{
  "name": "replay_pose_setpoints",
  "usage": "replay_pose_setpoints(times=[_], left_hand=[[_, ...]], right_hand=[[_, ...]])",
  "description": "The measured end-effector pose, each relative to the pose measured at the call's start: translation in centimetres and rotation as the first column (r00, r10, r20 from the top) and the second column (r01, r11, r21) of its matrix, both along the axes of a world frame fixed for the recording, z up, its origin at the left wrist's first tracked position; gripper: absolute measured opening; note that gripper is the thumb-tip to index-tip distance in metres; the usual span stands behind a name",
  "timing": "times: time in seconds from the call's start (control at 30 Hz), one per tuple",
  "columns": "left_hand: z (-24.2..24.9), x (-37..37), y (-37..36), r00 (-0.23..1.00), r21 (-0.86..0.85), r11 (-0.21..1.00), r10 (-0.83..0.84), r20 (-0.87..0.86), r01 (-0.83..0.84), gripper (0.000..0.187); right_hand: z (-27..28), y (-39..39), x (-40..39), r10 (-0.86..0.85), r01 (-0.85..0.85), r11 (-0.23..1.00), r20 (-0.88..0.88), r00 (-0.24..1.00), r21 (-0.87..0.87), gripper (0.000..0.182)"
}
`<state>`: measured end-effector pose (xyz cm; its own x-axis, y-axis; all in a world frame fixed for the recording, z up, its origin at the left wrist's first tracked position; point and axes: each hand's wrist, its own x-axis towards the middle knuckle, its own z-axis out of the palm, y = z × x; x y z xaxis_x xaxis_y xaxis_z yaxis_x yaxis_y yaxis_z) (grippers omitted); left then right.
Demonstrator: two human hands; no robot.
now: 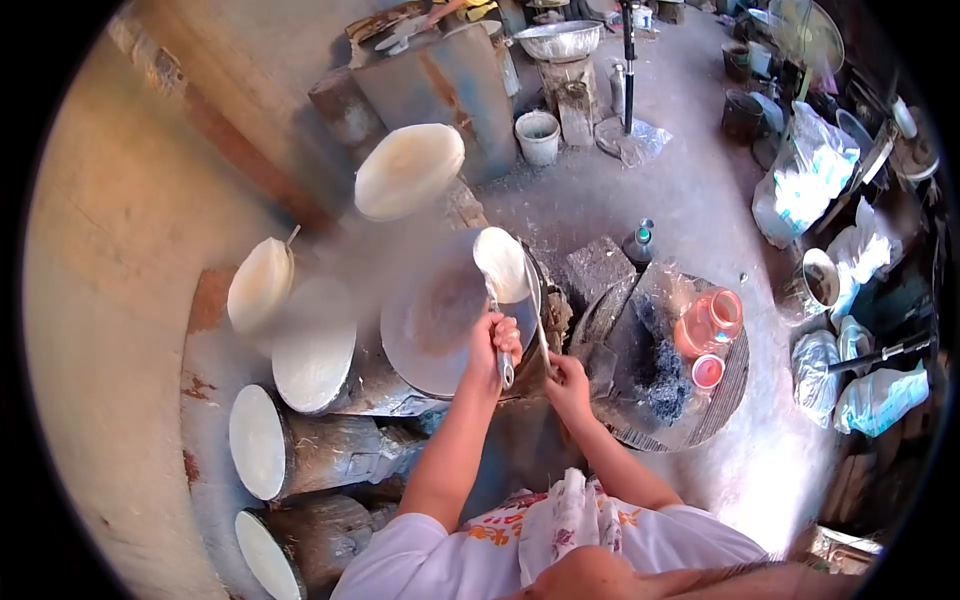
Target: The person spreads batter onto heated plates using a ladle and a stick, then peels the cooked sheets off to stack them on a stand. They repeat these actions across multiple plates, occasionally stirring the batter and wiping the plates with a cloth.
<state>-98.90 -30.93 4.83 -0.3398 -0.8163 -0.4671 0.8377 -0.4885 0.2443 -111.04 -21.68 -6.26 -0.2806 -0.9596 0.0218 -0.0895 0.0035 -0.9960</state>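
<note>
My left hand (497,340) is closed around the handle of a ladle (499,263), whose round bowl is filled with white batter. Beside it, my right hand (568,385) grips a thin stick (541,318) that reaches up along the ladle's right side. Both hands are over the near right edge of a round griddle (432,312), which has a brownish patch at its middle. Whether the stick touches the ladle, I cannot tell.
Left stand several drums with pale round tops (258,442). Pale round lids (410,172) show behind a blur of steam. On the right, a round wooden table (720,400) carries a red jar (712,318), its red lid (707,371) and a dark heap. Plastic bags (806,175) lie farther right.
</note>
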Motion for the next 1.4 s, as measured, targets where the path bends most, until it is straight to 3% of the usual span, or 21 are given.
replay_pose_setpoints(times=[0.03, 0.07, 0.17, 0.23, 0.37, 0.53, 0.63, 0.7, 0.77, 0.83, 0.87, 0.9, 0.93, 0.97, 1.03, 1.07, 1.17, 1.2, 1.23, 1.3, 1.4], left_hand=[[0.1, -0.2, -0.9, 0.996, -0.041, 0.999, 0.009, 0.093, -0.005, 0.040], [0.2, -0.1, -1.8, 0.986, -0.056, 0.998, 0.008, 0.168, 0.001, 0.049], [-0.1, 2.3, -3.7, 0.928, -0.058, 0.998, 0.032, 0.371, -0.011, 0.049], [-0.5, 5.6, -3.7, 0.884, -0.045, 0.997, -0.034, 0.466, 0.063, 0.054], [-1.5, 8.4, -5.1, 0.755, -0.150, 0.959, -0.087, 0.650, 0.240, 0.066], [-2.5, 13.1, -6.5, 0.510, -0.202, 0.917, -0.003, 0.860, 0.345, 0.066], [-2.6, 14.9, -5.9, 0.369, -0.182, 0.904, 0.029, 0.929, 0.388, 0.063], [-3.6, 15.1, -6.5, 0.186, -0.156, 0.887, 0.081, 0.979, 0.435, 0.062], [-3.5, 15.6, -6.5, 0.005, -0.115, 0.879, 0.127, 0.992, 0.463, 0.061], [-3.7, 17.0, -8.0, -0.127, -0.162, 0.859, 0.252, 0.959, 0.485, 0.059], [-4.2, 18.7, -7.2, -0.213, -0.136, 0.854, 0.275, 0.938, 0.502, 0.058], [-4.1, 20.2, -5.2, -0.297, -0.088, 0.854, 0.273, 0.915, 0.513, 0.057], [-3.7, 20.9, -4.1, -0.328, -0.154, 0.821, 0.381, 0.864, 0.549, 0.056], [-4.3, 21.6, -2.7, -0.348, -0.139, 0.836, 0.364, 0.864, 0.531, 0.056], [-5.7, 22.2, -3.3, -0.370, -0.179, 0.846, 0.397, 0.840, 0.502, 0.056], [-2.0, 21.0, -2.4, -0.199, -0.044, 0.920, 0.130, 0.971, 0.389, 0.055], [-2.7, 21.5, -1.1, 0.246, -0.232, 0.936, 0.167, 0.955, 0.266, 0.055], [-2.1, 21.1, -0.5, 0.369, -0.259, 0.945, 0.172, 0.913, 0.199, 0.058], [-2.2, 20.8, 0.2, 0.415, -0.253, 0.953, 0.166, 0.895, 0.166, 0.059], [-1.7, 20.2, 0.5, 0.486, -0.263, 0.960, 0.185, 0.854, 0.096, 0.061], [-0.3, 17.7, 2.1, 0.421, -0.285, 0.958, 0.247, 0.873, 0.030, 0.063]], right_hand=[[1.7, -2.1, 0.3, -0.009, 0.007, 0.997, -0.027, 1.000, -0.077, 0.039], [2.8, -3.9, 0.6, 0.039, -0.042, 0.999, -0.107, 0.993, -0.019, 0.038], [3.1, -5.2, -0.1, -0.116, 0.018, 0.980, -0.506, 0.855, -0.196, 0.036], [4.5, -2.6, -0.5, -0.083, 0.051, 0.996, -0.591, 0.802, -0.071, 0.031], [2.1, -3.6, 5.0, -0.092, 0.027, 0.992, -0.572, 0.815, -0.121, 0.032], [3.3, -4.3, 4.8, -0.318, 0.160, 0.947, -0.727, 0.609, -0.279, 0.027], [3.4, -3.1, 6.4, -0.196, 0.115, 0.980, -0.677, 0.709, -0.163, 0.031], [3.4, -5.1, 8.4, -0.113, 0.048, 0.991, -0.601, 0.791, -0.123, 0.033], [4.3, -6.7, 8.5, -0.092, -0.001, 0.989, -0.617, 0.781, -0.149, 0.032], [4.2, -6.2, 5.4, -0.181, 0.027, 0.977, -0.761, 0.623, -0.210, 0.031], [3.2, -6.1, 4.8, -0.237, 0.124, 0.971, -0.756, 0.610, -0.204, 0.029], [4.0, -5.5, 4.8, -0.190, 0.070, 0.979, -0.740, 0.646, -0.191, 0.028], [4.8, -5.1, 6.3, -0.120, 0.057, 0.992, -0.658, 0.744, -0.115, 0.027], [5.7, -5.8, 8.0, -0.083, 0.047, 0.996, -0.570, 0.817, -0.077, 0.027], [3.1, -8.3, 9.9, -0.032, -0.082, 0.983, -0.598, 0.800, -0.163, 0.028], [4.1, -8.9, 10.1, -0.022, -0.092, 0.985, -0.631, 0.775, -0.148, 0.027], [6.8, -8.2, 7.9, 0.054, -0.101, 0.994, -0.663, 0.747, -0.033, 0.025], [6.3, -8.0, 6.5, -0.093, -0.016, 0.988, -0.683, 0.724, -0.152, 0.024], [6.4, -8.2, 4.9, -0.112, 0.026, 0.991, -0.713, 0.692, -0.130, 0.025], [5.4, -10.6, 3.4, -0.018, -0.103, 0.989, -0.780, 0.625, -0.106, 0.027], [5.1, -14.6, 5.1, 0.195, -0.341, 0.938, -0.729, 0.656, -0.056, 0.030]])
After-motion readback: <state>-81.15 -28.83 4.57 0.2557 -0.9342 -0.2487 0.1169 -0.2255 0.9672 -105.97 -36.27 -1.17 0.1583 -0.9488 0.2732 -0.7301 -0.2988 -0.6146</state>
